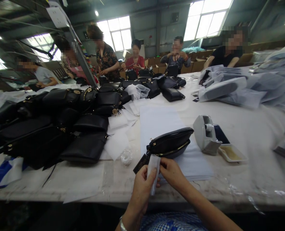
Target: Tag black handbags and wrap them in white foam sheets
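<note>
A narrow folded strip of white translucent paper (153, 170) is pinched in my left hand (142, 183), thumb on its face. My right hand (171, 171) has its fingertips closed on the strip's right edge, near the top. Just beyond both hands lies a black pouch (170, 142) with gold zippers, on a stack of white sheets (159, 117). A black tag (140, 164) hangs at the pouch's left end, beside my left hand. Some fingers of my left hand are hidden behind the strip.
Black bags (86, 138) are piled across the left. A tape dispenser (206, 136) and a small white dish (232, 153) stand to the right. Plastic-wrapped items (229, 86) lie at the back right. Several people work across the table (260, 134). A clear tape roll (126, 157) lies left of the sheets.
</note>
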Available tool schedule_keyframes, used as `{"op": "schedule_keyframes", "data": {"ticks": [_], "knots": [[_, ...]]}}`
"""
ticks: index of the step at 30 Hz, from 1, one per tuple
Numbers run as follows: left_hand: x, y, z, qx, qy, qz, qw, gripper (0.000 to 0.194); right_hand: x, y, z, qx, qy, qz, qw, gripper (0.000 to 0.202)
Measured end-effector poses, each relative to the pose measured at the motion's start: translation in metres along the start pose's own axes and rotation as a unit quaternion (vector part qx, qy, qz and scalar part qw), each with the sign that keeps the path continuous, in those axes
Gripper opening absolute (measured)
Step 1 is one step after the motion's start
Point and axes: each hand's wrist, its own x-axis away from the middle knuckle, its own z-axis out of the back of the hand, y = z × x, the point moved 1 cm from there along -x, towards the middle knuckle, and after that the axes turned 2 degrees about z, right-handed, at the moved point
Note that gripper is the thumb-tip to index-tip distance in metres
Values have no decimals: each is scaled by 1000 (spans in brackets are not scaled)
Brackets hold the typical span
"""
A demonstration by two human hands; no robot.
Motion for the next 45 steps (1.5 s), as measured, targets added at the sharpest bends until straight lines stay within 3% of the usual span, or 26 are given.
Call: {"op": "schedule_keyframes", "data": {"ticks": [2, 7, 13, 19, 22, 26, 30, 33, 40, 45], "knots": [[0, -1, 0, -4, 7, -8, 1000, 38, 6, 0, 2, -43, 6, -6, 999, 19], [1, -4, -4, -12, 17, -19, 1000, 37, 19, -6, -5, -218, 20, -79, 972, 48], [6, -7, -13, -3, 44, -50, 998, 37, 8, -10, -25, -161, 42, -148, 975, 57], [6, -2, -12, 26, 39, -62, 997, 33, 29, 2, -3, -130, 8, -60, 990, 50], [5, 0, -11, 17, 50, -64, 997, 31, 54, 8, 3, -118, -7, -86, 989, 44], [2, -1, -14, -1, 66, -49, 997, 31, 73, 8, -8, -107, -63, -104, 987, 40], [2, -3, -16, -9, 77, -37, 996, 33, 71, 6, -18, -87, -53, -83, 991, 34], [2, -1, -16, -19, 83, -41, 996, 32, 69, 8, -21, -137, -55, -87, 985, 32], [14, 8, -1, 12, -12, 6, 1000, 38, 70, 12, -16, -171, -43, -104, 979, 31], [30, 0, 8, -35, -27, 21, 999, 35, 68, 7, -16, -160, -53, -97, 981, 30]]}}
